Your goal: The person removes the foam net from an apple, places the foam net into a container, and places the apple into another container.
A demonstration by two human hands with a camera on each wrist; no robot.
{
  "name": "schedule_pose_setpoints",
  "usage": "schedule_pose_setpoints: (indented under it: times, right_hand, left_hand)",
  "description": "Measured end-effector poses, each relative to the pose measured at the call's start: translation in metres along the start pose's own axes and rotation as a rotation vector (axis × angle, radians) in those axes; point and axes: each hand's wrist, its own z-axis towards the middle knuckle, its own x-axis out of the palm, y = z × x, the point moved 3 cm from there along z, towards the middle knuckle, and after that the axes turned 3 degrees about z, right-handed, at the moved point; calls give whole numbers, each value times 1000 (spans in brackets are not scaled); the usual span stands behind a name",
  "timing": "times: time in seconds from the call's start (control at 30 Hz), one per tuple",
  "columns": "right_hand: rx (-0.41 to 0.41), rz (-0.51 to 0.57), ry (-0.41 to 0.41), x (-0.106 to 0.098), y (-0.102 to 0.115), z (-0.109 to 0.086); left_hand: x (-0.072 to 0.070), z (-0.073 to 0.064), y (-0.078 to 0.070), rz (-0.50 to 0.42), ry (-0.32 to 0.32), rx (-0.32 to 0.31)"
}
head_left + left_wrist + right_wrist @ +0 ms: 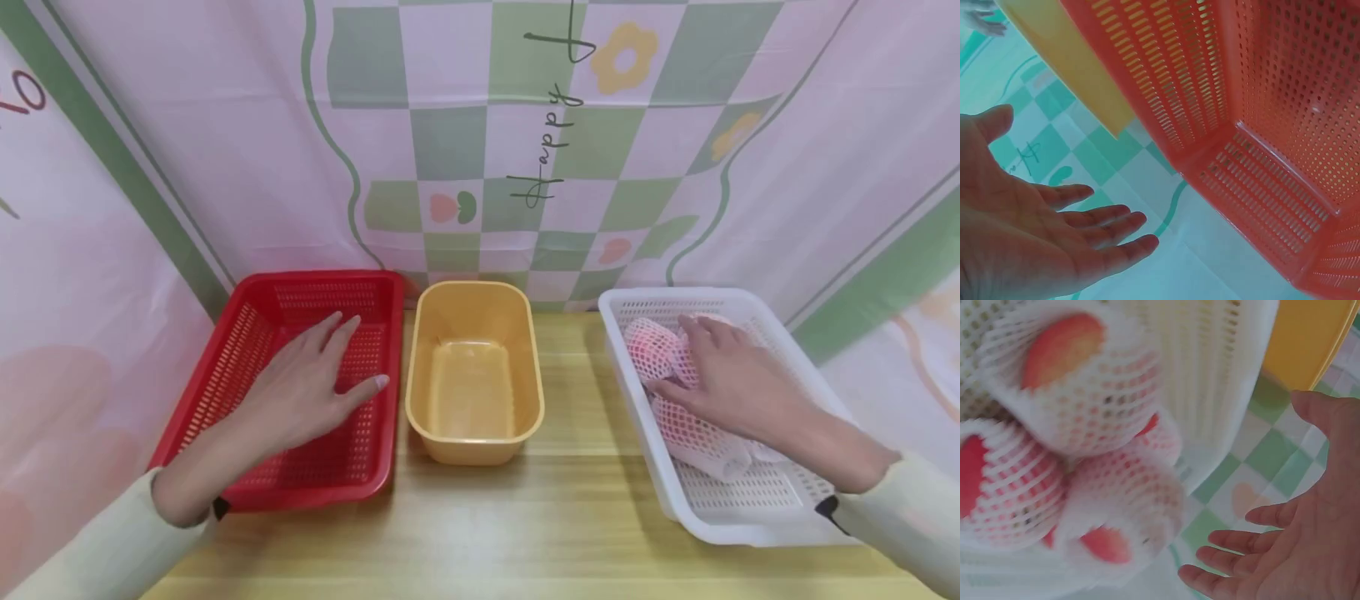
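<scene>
My left hand [296,392] hovers over a red perforated plastic basket [330,492], fingers extended and thumb spread to the right. Nothing is in its grasp, and the left wrist view shows the bare palm beside the basket wall [1254,187]. On the other side, my right hand [738,383] is held above a white perforated basket [675,295] with its fingers loosely stretched. Below it lie several reddish fruits [651,348] in white foam net sleeves, partly hidden by the hand. In the right wrist view, the netted fruits [1085,381] appear apart from the open fingers.
Between the two baskets stands a yellow plastic tub [472,387] with nothing in it. All three containers are on a light wood-grain table [480,533]. A checkered cloth [517,142] with flowers and lettering hangs right behind them.
</scene>
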Motion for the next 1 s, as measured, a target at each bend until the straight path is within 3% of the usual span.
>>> schedule_pose_setpoints:
  times: [0.27,0.57,0.8,1.0]
  right_hand:
    - [126,53,41,1,-39,-3]
    - [160,114,127,9,-73,-1]
    - [210,162,222,20,-85,1]
    - [209,197,212,25,-85,5]
  left_hand:
    - [-3,-10,-11,-41,-10,34]
    - [-3,-24,-28,-38,-6,55]
    - [-1,-35,-38,-59,-14,105]
    - [2,-44,-46,-69,-12,130]
